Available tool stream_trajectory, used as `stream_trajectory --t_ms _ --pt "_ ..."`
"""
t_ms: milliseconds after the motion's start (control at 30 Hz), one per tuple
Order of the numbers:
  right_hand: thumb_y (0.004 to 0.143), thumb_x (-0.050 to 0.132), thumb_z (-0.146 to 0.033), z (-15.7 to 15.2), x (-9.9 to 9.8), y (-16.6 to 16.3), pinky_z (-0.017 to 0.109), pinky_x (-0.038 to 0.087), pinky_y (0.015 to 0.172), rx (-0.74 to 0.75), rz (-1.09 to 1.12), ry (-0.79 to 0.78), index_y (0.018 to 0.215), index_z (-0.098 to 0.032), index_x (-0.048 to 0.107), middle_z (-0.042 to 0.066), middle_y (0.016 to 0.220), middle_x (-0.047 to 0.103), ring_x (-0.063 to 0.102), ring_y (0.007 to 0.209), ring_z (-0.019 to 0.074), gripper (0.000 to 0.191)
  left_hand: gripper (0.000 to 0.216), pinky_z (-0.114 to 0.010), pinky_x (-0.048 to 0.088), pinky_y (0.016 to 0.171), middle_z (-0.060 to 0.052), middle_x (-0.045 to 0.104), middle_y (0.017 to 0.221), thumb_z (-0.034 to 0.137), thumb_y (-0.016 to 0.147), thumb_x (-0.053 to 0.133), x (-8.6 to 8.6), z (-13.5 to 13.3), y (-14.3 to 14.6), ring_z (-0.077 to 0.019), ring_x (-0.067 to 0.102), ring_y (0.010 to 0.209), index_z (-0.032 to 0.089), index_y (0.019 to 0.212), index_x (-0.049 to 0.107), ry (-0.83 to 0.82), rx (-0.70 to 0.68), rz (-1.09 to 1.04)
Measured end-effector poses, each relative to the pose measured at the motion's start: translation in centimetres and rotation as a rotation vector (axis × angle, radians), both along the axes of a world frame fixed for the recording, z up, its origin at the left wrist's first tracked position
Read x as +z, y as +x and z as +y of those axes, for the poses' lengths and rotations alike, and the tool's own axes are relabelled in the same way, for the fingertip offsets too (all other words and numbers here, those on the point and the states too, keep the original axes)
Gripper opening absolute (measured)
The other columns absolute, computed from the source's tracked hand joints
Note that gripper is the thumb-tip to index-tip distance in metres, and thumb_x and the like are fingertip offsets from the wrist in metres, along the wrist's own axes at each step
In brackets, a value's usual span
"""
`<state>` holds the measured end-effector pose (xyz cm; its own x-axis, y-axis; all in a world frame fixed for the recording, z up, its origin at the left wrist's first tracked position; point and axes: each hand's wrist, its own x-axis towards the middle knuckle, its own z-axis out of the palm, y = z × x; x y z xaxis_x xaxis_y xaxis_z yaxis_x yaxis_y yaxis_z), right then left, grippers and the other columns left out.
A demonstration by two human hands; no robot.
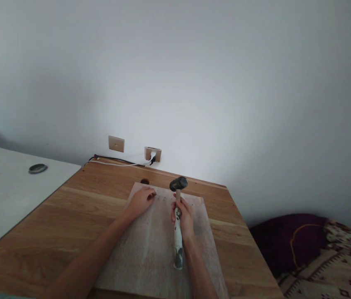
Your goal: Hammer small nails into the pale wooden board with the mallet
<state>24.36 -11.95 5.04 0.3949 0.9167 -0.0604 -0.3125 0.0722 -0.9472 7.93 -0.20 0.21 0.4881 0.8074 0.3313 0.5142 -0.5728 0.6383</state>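
Note:
A pale wooden board (150,253) lies on a wooden table (79,216). My right hand (183,216) is closed round the light handle of a hammer (178,195), high up near its dark head, which is raised over the board's far part. My left hand (142,200) rests on the board's far left corner with its fingertips pinched together; whatever they hold is too small to make out. Tiny dark specks dot the board near the hammer head.
A white table (4,195) adjoins on the left, with a round metal lid (37,168) on it. Wall sockets (152,154) with a white cable sit behind the table. A dark round spot (145,181) lies beyond the board. Patterned fabric (325,257) lies lower right.

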Motion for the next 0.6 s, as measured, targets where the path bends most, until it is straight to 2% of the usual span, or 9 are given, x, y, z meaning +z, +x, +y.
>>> stream_trajectory --t_ms 100,233,400,600 --pt "0.071 0.073 -0.052 1.0 0.2 -1.5 0.022 0.033 0.028 0.102 -0.061 -0.024 0.086 -0.02 0.066 -0.006 0.06 0.06 0.043 0.032 0.0078 0.036 0.013 -0.034 0.052 0.086 -0.009 0.073 0.098 0.016 0.083 0.06 0.1 0.0 0.0 -0.0232 0.068 0.091 0.019 0.089 0.071 -0.025 0.013 -0.024" --pt "0.079 0.067 -0.052 1.2 -1.2 -3.3 0.021 0.033 0.029 0.184 -0.128 -0.017 0.071 -0.02 0.06 -0.007 0.049 0.052 0.041 0.03 0.008 0.034 0.03 -0.032 0.052 0.081 -0.006 0.076 0.091 0.011 0.082 0.059 0.1 0.0 0.1 -0.0219 0.07 0.084 0.019 0.11 0.067 -0.097 0.027 -0.052" --pt "0.08 0.066 -0.055 0.8 -2.8 -3.5 0.02 0.033 0.029 0.191 -0.184 -0.05 0.073 -0.02 0.061 -0.006 0.051 0.054 0.043 0.031 0.0084 0.037 0.048 -0.03 0.052 0.075 -0.005 0.077 0.09 0.012 0.08 0.06 0.0 0.1 0.2 -0.0209 0.071 0.08 0.019 0.127 0.057 -0.148 0.046 -0.087" --pt "0.081 0.067 -0.059 0.8 -3.0 -3.2 0.02 0.036 0.029 0.215 -0.241 -0.046 0.081 -0.018 0.063 -0.002 0.068 0.064 0.047 0.033 0.007 0.041 0.051 -0.03 0.052 0.074 -0.004 0.077 0.089 0.014 0.08 0.061 0.1 0.1 0.1 -0.0208 0.072 0.078 0.019 0.13 0.055 -0.152 0.036 -0.083"
